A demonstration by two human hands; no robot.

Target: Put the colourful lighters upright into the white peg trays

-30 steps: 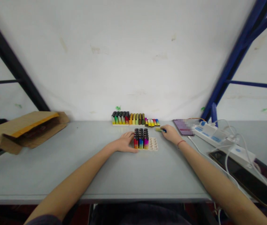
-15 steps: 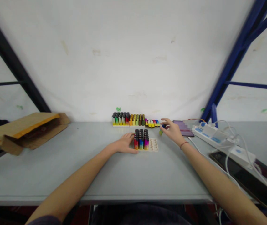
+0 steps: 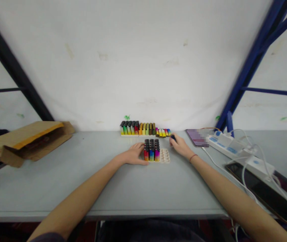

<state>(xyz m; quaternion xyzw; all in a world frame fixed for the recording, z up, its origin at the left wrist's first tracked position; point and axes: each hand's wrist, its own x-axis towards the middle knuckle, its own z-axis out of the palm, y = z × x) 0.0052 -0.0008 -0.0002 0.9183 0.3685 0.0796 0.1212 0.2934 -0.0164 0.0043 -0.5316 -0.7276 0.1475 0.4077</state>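
Observation:
A white tray (image 3: pixel 165 156) lies on the table, with several upright lighters (image 3: pixel 151 150) filling its left part. They have black tops and red, blue and purple bodies. The right part shows bare sockets. My left hand (image 3: pixel 134 154) grips the tray's left end, thumb along the front corner and fingers at the side. Just behind and right of the sockets, my right hand (image 3: pixel 180 145) is closed on a lighter (image 3: pixel 173 137); its dark top shows and the fingers hide most of its body.
Behind stand more upright lighters (image 3: pixel 129 128) in a white tray, a row of yellow-green ones (image 3: pixel 147 129), and several lying flat (image 3: pixel 163 133). A paper bag (image 3: pixel 32 137) is at left. At right are a tablet-like device (image 3: pixel 196 137), a power strip (image 3: pixel 244 158), cables and a phone (image 3: pixel 261 188).
My right hand has moved slightly left and closer to the tray, turning the lighter so its dark top points up and its body is hidden. My left hand and the tray stay put.

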